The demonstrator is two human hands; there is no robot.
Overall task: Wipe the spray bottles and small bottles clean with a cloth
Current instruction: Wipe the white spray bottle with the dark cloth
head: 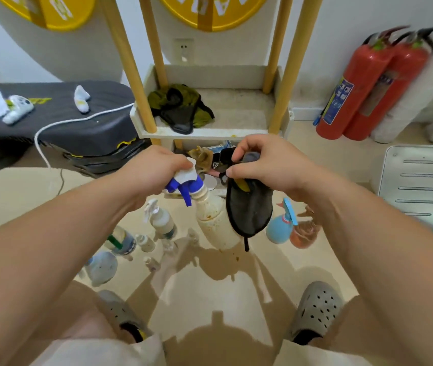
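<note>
Two hands in view, both raised in front of the shelf unit (210, 132). Left hand (157, 167): fingers curled tight over the white-and-blue trigger head of a spray bottle (215, 223), which hangs from that grip slightly tilted. Its cream body shows brown stains. Right hand (265, 165): thumb and forefinger closed in a narrow pinch on the upper edge of a dark grey cloth (249, 210), other fingers bent above it. The cloth hangs limp, its left edge against the bottle's body, a short black loop dangling at the bottom. On the floor below and left of the held bottle stand a clear pump bottle (161, 220), a bottle with a green band (121, 241), a pale blue rounded bottle (103, 266) and several small clear bottles (146, 243), all close together. To the right, under the right forearm: a light blue spray bottle (280, 228) touching or just beside an orange translucent one (304, 233); cannot tell which. Crumpled rags (181, 109) lie on the higher shelf tray. Two red fire extinguishers (347, 88) lean at the wall, far right. Grey clogs (318, 310) on both feet.
</note>
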